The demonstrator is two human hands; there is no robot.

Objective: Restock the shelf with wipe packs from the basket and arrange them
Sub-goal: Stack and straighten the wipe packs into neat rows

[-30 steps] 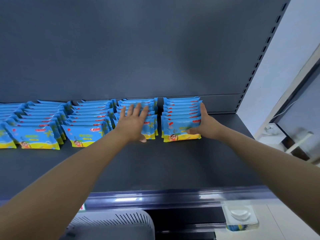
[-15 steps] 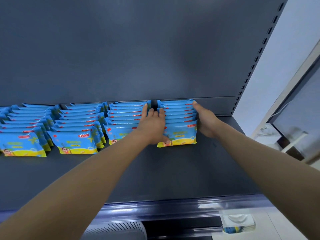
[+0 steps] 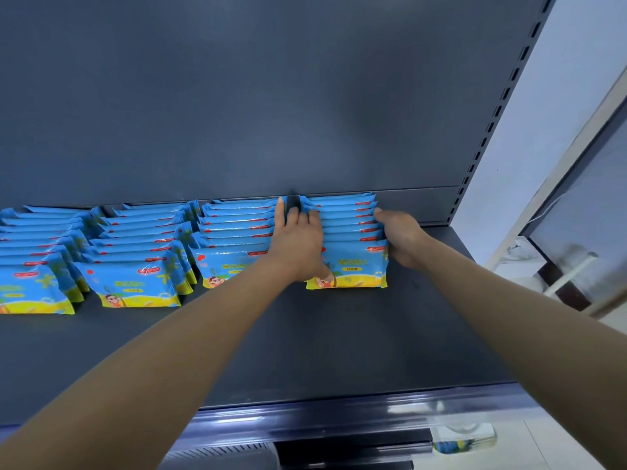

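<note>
We reach both arms out to the rightmost row of wipe packs (image 3: 353, 256). It stands near the right end of the dark shelf (image 3: 339, 334), and its rearmost pack sits against the back panel (image 3: 271, 96). The packs stand on edge, one behind another, with blue and yellow fronts facing us. Our left grip (image 3: 298, 245) is released, its fingers (image 3: 280, 212) straight. It presses on the left ends of the packs and reaches into the narrow gap beside the neighbouring row (image 3: 230, 239). Our right grip (image 3: 402, 239) is also released and grasps nothing, lying flat against the right ends of the same packs. Further left stand a third row (image 3: 135, 266) and a fourth row (image 3: 30, 266), the fourth cut off by the picture's edge.
</note>
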